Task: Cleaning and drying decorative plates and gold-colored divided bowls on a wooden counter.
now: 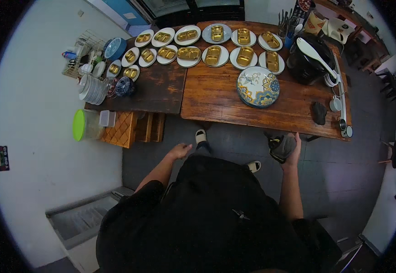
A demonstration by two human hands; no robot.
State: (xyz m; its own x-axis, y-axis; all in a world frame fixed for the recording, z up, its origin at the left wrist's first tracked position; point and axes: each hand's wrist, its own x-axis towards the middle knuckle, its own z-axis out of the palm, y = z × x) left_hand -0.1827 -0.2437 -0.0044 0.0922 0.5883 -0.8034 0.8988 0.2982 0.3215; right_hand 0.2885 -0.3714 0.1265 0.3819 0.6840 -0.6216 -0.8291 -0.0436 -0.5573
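Note:
My right hand point(294, 152) is closed around a bundled dark grey cloth point(282, 147) with yellow and black parts, just off the front edge of the wooden table point(215, 99). Low beside my body, my left hand point(180, 151) has its fingers curled in, with nothing visible in it. A stack of patterned plates point(258, 87), blue and yellow on white, sits on the table before me. Behind it, two rows of mostly white plates point(224, 60) carry gold divided trays point(244, 56). A crumpled dark cloth point(319, 113) lies near the right end.
A black pot point(309, 65) bears a white ladle point(315, 56) at the right. White cups point(335, 103) line that edge. At left stand stacked white plates point(92, 89), a wire dish rack point(87, 51), blue bowls point(115, 49) and a green-lidded container point(87, 125). A woven drawer unit point(118, 129) stands below.

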